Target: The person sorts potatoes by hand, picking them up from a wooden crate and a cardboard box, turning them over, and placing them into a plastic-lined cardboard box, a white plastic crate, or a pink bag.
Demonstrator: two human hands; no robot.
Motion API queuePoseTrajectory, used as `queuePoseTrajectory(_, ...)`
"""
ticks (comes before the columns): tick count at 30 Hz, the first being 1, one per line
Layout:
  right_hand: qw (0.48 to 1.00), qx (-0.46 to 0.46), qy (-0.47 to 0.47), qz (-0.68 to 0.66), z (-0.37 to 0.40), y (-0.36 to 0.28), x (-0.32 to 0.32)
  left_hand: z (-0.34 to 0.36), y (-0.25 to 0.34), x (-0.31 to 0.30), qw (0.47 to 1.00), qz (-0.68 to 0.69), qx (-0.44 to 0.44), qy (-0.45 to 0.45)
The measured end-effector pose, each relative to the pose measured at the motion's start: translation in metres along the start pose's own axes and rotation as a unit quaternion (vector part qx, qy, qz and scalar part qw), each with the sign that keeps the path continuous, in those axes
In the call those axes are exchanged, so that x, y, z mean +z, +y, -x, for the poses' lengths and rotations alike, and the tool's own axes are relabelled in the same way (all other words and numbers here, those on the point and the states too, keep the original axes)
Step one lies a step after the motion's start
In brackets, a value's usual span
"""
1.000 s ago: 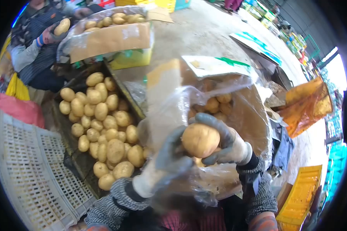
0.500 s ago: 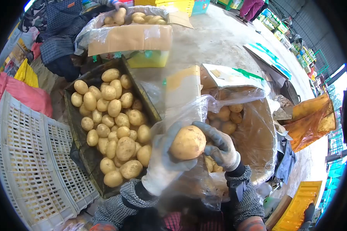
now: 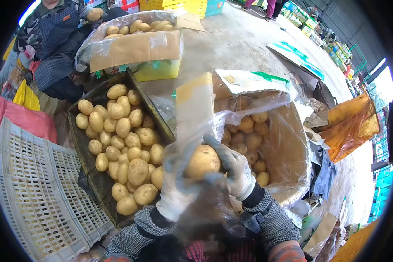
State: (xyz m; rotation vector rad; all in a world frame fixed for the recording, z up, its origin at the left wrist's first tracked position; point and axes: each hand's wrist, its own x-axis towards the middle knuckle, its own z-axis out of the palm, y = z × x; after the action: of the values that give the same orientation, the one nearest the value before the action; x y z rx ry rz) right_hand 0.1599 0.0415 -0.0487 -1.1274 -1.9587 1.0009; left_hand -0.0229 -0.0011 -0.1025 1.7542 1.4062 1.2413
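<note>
One potato point(image 3: 201, 160) clasped between my left hand point(image 3: 178, 185) and right hand point(image 3: 232, 169), fingers point(image 3: 214, 145) curled round it, over near rim of lined box point(image 3: 289, 148). Box partly filled; crate point(image 3: 93, 185) beside holds plenty more.
</note>
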Motion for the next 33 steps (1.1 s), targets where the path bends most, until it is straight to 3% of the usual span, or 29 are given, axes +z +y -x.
queuePoseTrajectory(4,0.998,-0.028,0.052,0.024,0.002,0.007,0.003,0.002,0.001,0.004,1.0,-0.007,0.01,0.008)
queuePoseTrajectory(7,0.994,0.043,0.049,-0.085,0.001,-0.001,0.001,0.001,0.002,0.005,0.999,0.02,-0.007,0.025)
queuePoseTrajectory(12,0.987,0.01,0.031,-0.156,0.0,0.011,0.008,0.0,0.004,-0.001,0.998,-0.029,0.034,0.038)
queuePoseTrajectory(13,0.983,0.011,0.038,-0.181,0.0,0.01,0.011,0.001,0.005,0.0,0.998,0.026,0.007,0.055)
queuePoseTrajectory(16,0.978,0.069,0.005,-0.197,-0.001,0.011,0.002,0.001,0.009,0.001,0.991,0.106,-0.027,0.077)
queuePoseTrajectory(17,0.976,0.088,-0.005,-0.201,-0.002,0.01,-0.001,0.0,0.008,-0.002,0.995,0.073,-0.006,0.069)
queuePoseTrajectory(21,0.974,0.043,-0.001,-0.223,-0.001,0.015,0.003,-0.001,0.012,-0.005,0.997,0.037,0.01,0.062)
queuePoseTrajectory(24,0.978,0.042,-0.012,-0.203,0.0,0.015,0.0,-0.005,0.01,-0.006,0.995,0.021,0.062,0.077)
queuePoseTrajectory(27,0.994,-0.023,-0.04,-0.095,0.003,0.014,-0.001,-0.009,0.013,-0.012,0.998,0.067,0.001,0.015)
queuePoseTrajectory(30,0.99,-0.009,-0.028,-0.141,0.007,0.019,0.002,-0.003,0.0,-0.007,0.946,0.305,-0.103,0.031)
queuePoseTrajectory(32,0.985,-0.047,-0.019,-0.167,0.009,0.024,0.005,-0.005,0.008,-0.008,0.859,0.475,-0.183,0.053)
queuePoseTrajectory(33,0.989,-0.098,-0.029,-0.107,0.005,0.028,0.005,-0.008,0.012,-0.01,0.799,0.556,-0.221,0.063)
